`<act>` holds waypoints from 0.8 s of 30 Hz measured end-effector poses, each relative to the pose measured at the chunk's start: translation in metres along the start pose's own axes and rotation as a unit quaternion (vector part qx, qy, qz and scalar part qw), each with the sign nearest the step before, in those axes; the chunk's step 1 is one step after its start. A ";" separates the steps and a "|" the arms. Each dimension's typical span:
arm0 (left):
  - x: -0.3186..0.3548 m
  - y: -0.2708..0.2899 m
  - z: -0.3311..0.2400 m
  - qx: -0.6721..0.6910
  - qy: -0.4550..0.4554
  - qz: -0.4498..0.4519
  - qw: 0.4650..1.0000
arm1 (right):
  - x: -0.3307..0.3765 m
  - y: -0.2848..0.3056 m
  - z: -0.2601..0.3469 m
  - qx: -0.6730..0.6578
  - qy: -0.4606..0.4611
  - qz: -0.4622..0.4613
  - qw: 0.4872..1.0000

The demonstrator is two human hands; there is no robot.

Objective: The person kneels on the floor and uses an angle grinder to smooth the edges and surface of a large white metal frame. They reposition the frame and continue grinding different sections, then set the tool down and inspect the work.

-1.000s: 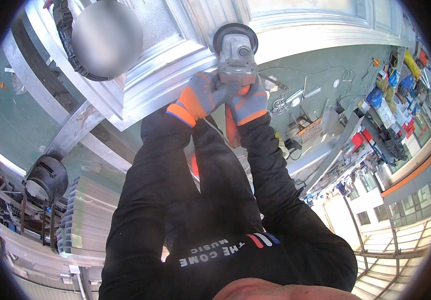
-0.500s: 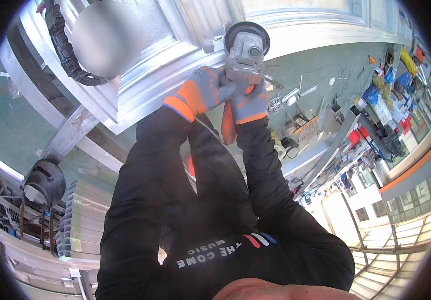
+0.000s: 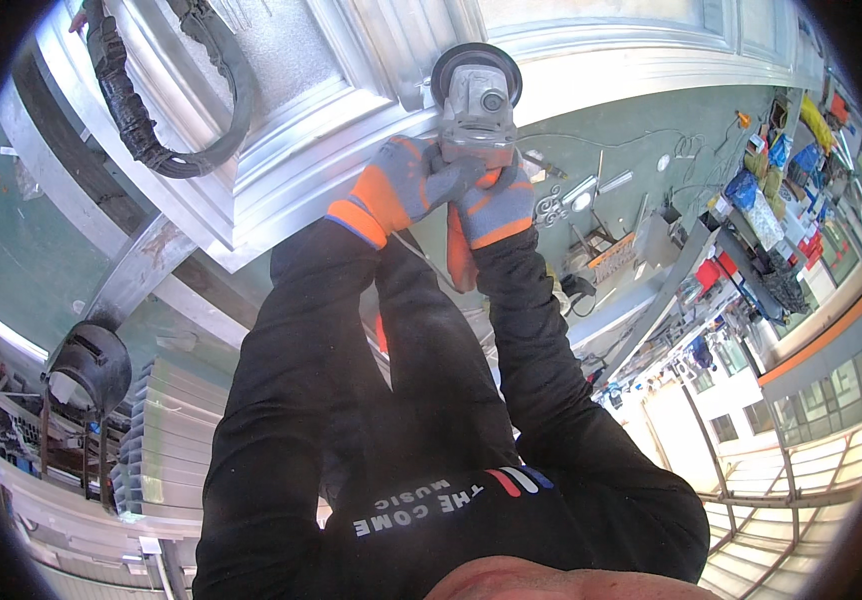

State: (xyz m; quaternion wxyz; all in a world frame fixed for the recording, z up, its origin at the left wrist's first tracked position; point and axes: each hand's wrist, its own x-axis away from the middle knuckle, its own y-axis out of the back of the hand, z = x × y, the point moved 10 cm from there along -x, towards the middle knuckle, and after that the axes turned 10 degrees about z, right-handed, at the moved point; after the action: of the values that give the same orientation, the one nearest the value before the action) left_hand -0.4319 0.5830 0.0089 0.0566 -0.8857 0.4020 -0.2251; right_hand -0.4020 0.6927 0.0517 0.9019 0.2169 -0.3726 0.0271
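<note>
Head view: left hand [image 3: 401,187], grey-orange glove, is curled around the angle grinder [image 3: 479,118] just behind its head; right hand [image 3: 497,208], same glove, wraps the body beside it. Neither spread. Angle grinder is at upper centre, at the near edge of the silvery moulded panel [image 3: 306,135]; can't tell if the disc [image 3: 473,56] touches. Panel edge curves from a corner left of the left hand to far upper right. Side room opens rightward over green floor [image 3: 606,120], with scrollwork [image 3: 551,207] farther on; leftward, black loop [image 3: 134,115] overlies the panel, well apart. Disc end points away from the person; long axis runs toward the body.
</note>
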 end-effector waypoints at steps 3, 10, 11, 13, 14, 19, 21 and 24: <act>0.000 0.001 -0.013 -0.102 -0.056 -0.007 0.993 | 0.004 0.004 0.004 0.000 0.009 -0.022 1.000; 0.002 0.002 -0.001 -0.029 -0.023 -0.038 0.999 | -0.001 0.001 -0.008 -0.011 0.004 -0.012 1.000; 0.002 0.002 0.000 -0.019 -0.024 -0.039 0.999 | 0.000 0.002 -0.005 0.007 0.000 -0.011 1.000; 0.002 0.001 0.004 -0.011 -0.010 -0.023 1.000 | 0.002 0.005 0.003 0.044 -0.005 -0.010 0.999; 0.003 0.000 0.007 -0.013 0.006 -0.007 1.000 | 0.001 0.004 0.011 0.072 0.014 -0.003 0.997; 0.003 0.002 0.000 0.001 0.018 -0.018 1.000 | -0.004 0.006 -0.004 0.096 0.001 -0.026 0.995; 0.003 0.006 -0.011 -0.023 -0.016 -0.041 0.999 | 0.001 0.009 -0.003 0.080 -0.007 -0.060 0.995; 0.004 0.006 -0.008 -0.029 -0.004 -0.043 0.999 | -0.002 0.005 -0.008 0.100 -0.001 -0.054 0.994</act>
State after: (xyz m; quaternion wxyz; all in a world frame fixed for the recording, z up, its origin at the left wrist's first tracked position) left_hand -0.4372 0.5763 0.0157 0.0225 -0.9044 0.3697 -0.2120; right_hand -0.3992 0.7011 0.0468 0.8754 0.3259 -0.3565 0.0159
